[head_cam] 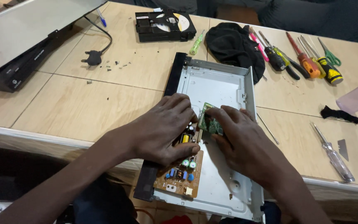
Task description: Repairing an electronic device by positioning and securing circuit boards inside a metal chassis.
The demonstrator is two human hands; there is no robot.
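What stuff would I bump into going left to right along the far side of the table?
Black power plug → black disc drive → green screwdriver → black cloth → bunch of screwdrivers.

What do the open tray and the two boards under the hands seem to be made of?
The chassis tray looks like bare sheet metal: pale grey, dull sheen, folded edges. The brown board under the left hand looks like matte laminate carrying capacitors. The small green board at the right hand is probably coated laminate.
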